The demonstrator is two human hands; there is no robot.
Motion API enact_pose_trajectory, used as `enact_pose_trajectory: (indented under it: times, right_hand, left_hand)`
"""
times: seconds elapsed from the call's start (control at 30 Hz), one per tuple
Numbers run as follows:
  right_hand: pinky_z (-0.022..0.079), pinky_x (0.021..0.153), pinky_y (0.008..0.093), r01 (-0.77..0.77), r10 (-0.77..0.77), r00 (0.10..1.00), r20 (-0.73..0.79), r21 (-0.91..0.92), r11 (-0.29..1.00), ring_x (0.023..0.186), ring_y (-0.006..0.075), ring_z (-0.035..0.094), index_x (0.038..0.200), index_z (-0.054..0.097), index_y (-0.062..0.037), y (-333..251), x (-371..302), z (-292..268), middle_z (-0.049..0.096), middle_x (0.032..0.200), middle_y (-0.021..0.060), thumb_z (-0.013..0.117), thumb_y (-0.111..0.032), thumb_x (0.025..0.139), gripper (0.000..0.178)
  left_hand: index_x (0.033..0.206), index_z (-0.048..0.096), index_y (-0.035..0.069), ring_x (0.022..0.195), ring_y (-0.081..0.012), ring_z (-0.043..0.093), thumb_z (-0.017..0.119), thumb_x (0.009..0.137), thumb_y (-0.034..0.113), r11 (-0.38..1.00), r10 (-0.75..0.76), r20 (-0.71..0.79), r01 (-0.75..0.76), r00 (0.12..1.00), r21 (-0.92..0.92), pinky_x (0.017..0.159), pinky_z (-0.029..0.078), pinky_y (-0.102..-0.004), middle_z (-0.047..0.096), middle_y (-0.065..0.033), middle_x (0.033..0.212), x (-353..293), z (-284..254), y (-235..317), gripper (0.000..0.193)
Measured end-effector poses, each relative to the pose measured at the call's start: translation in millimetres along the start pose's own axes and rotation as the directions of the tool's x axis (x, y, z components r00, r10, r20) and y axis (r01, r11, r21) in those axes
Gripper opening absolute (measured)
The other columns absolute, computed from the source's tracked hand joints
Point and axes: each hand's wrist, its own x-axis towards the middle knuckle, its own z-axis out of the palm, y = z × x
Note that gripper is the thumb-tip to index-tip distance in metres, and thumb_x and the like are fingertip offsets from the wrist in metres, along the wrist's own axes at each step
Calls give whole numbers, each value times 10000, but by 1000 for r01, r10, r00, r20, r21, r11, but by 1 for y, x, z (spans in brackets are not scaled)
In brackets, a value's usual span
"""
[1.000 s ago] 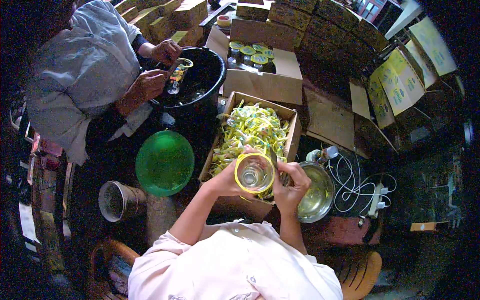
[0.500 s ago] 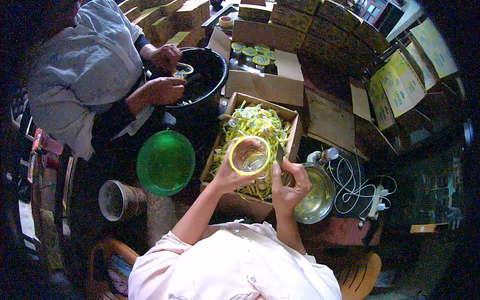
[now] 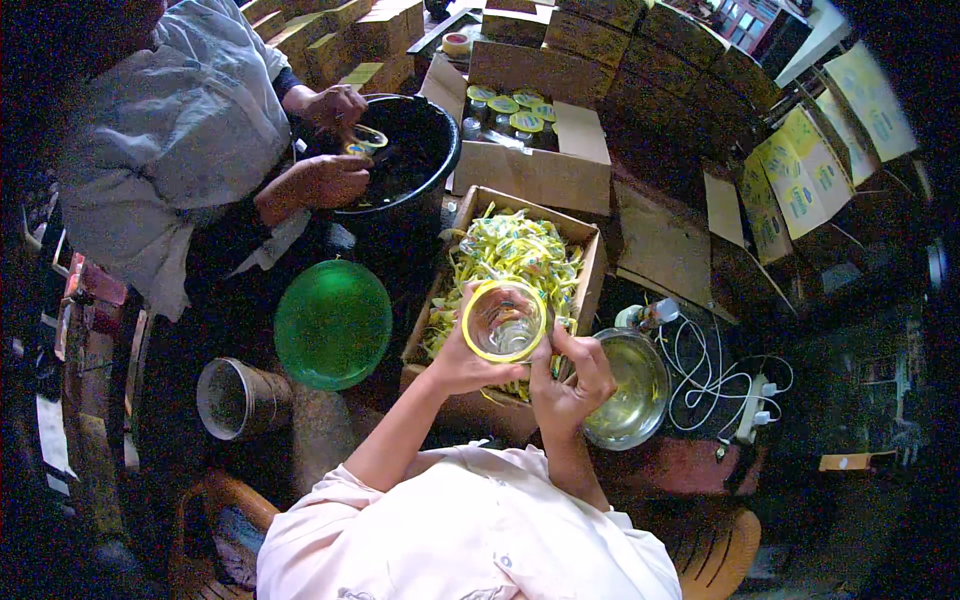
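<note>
My left hand [image 3: 465,352] is wrapped round a clear glass jar [image 3: 512,335] with a yellow rim, its mouth tilted up toward me. My right hand [image 3: 570,385] is closed, with its thumb and fingers close against the right side of that rim. The dark, flat knife seen in it half a second ago is now mostly hidden by the fingers and jar. Below both hands stands a cardboard box [image 3: 595,255] filled with yellow-green plastic strips [image 3: 515,245], some with blue print. A steel bowl [image 3: 640,395] with yellowish liquid is right of my right hand.
At upper left, another person's hands [image 3: 335,180] hold a yellow-rimmed jar over a black tub [image 3: 445,165]. A green basin [image 3: 333,325] and a pale bucket [image 3: 228,400] are to the left. Beyond is an open carton [image 3: 540,180] of lidded jars. White cables [image 3: 700,370] lie right of the bowl.
The jar has shifted slightly down and right in my left hand. My right hand has moved left and down against its rim, and the dark blade has swung out of plain sight.
</note>
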Motion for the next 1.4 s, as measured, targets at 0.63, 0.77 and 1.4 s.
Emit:
enact_pose_trajectory:
  times: [0.63,0.77,1.4]
  right_hand:
    - [410,532,216,-38,30,996,89,85,996,591,117,536,795,626,-7,8,10,-6,582,669,60,634,71,615,196]
    - [410,540,221,-52,46,996,79,84,995,592,124,532,792,621,3,6,10,-7,574,659,59,633,74,620,186]
    - [421,533,241,4,-5,997,71,16,1000,580,142,548,783,639,-20,-14,10,-13,578,657,66,650,56,623,178]
  left_hand:
    - [1270,105,98,1108,-198,397,769,589,246,975,-119,73,130,990,-180,942,332,-351,383,-94,1153,-6,1,4,963]
    - [1289,98,112,1139,-198,366,777,574,264,941,-167,62,178,984,-288,951,321,-354,358,-94,1197,-10,1,-1,998]
    - [1312,190,79,1193,-223,331,774,533,327,938,-200,19,197,980,-285,1005,250,-370,340,-91,1274,-13,-2,5,1005]
